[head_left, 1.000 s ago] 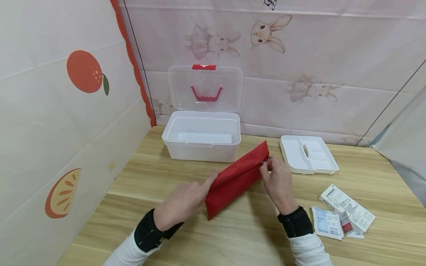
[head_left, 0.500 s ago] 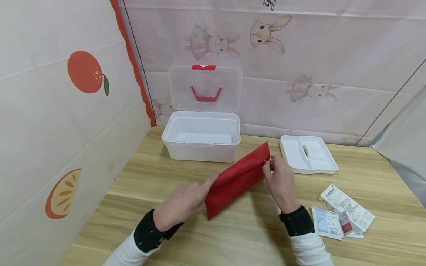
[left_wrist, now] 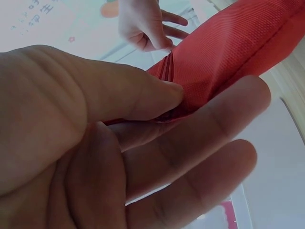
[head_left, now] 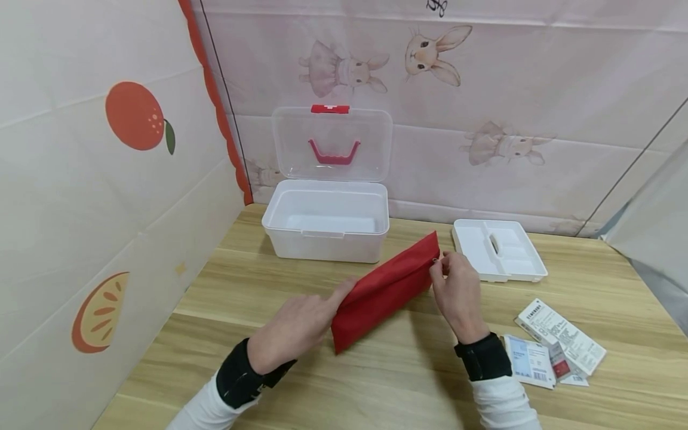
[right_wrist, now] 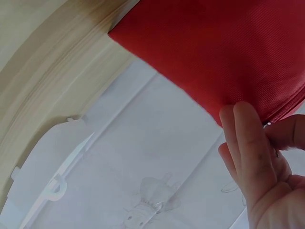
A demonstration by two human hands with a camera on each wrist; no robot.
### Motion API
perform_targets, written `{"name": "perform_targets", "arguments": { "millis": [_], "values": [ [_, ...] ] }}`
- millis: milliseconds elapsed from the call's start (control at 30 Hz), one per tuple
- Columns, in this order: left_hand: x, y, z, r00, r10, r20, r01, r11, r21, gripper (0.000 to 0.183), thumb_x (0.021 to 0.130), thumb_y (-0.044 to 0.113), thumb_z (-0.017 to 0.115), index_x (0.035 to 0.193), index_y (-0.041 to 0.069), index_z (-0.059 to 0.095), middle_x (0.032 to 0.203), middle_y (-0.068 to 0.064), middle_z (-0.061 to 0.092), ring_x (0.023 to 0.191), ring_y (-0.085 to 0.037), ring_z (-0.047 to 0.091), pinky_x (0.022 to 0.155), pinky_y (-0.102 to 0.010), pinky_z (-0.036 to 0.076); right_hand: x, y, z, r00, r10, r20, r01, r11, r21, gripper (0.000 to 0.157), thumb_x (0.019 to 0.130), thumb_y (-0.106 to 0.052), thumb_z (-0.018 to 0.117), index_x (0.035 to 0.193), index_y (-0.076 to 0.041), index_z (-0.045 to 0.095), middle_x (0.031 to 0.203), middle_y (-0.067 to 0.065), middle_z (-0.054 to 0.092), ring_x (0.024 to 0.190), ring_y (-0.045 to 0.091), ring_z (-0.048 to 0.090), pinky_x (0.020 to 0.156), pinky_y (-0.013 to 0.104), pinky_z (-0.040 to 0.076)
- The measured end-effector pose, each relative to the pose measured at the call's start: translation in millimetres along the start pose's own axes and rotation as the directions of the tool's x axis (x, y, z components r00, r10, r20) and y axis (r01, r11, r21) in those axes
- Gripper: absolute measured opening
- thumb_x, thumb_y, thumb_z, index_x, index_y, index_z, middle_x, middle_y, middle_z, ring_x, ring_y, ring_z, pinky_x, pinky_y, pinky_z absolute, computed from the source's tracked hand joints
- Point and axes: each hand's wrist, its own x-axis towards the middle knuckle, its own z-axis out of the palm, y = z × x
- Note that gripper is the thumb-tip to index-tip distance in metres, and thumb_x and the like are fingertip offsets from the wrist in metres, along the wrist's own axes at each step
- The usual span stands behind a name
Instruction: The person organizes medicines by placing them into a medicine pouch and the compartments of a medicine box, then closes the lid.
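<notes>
A red fabric zip pouch [head_left: 384, 292] slants across the space between my two sets of fingers. Those of my left hand [head_left: 294, 327] pinch its near left end, thumb over the zipper [right_wrist: 289, 106], while two others extend loosely past the cloth. Those of my right hand [head_left: 458, 294] close narrowly at the zipper's far end, mostly hiding what they grip there. Beyond my left fingers, a white storage box [head_left: 325, 246] stands on the wood-grain table [head_left: 376, 385], its clear lid [head_left: 301, 143] raised. A white divided tray [head_left: 475, 242] lies just past my right fingers. To their right and closer to me, a blue-and-white packet [head_left: 529, 361] sits beside a white printed carton [head_left: 567, 334].
</notes>
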Motion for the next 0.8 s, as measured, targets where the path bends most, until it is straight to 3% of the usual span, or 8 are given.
{"name": "perform_targets", "arguments": {
  "millis": [400,800],
  "values": [
    [-0.6,-0.5,0.0,1.000,0.014,-0.012,-0.014,1.000,0.009,0.064,0.088,-0.004,0.067,0.144,0.008,0.037,0.065,0.004,0.050,0.049,-0.007,0.036,0.045,-0.018,0.029,0.8,2.6,-1.4,1.000,0.009,-0.003,-0.009,1.000,-0.005,0.013,0.089,0.005,0.058,0.076,0.003,0.058,0.097,0.028,0.067,0.084,0.039,0.065,0.073,0.051,0.056],
    [0.6,0.7,-1.7,0.999,-0.024,0.025,0.024,1.000,-0.002,0.063,0.090,-0.002,0.065,0.146,0.010,0.038,0.071,0.002,0.057,0.050,-0.008,0.041,0.045,-0.020,0.032,2.0,6.9,-3.1,1.000,0.015,-0.018,-0.015,1.000,-0.014,0.012,0.089,0.005,0.059,0.077,0.004,0.059,0.097,0.029,0.067,0.078,0.039,0.066,0.069,0.051,0.056]
  ]
}}
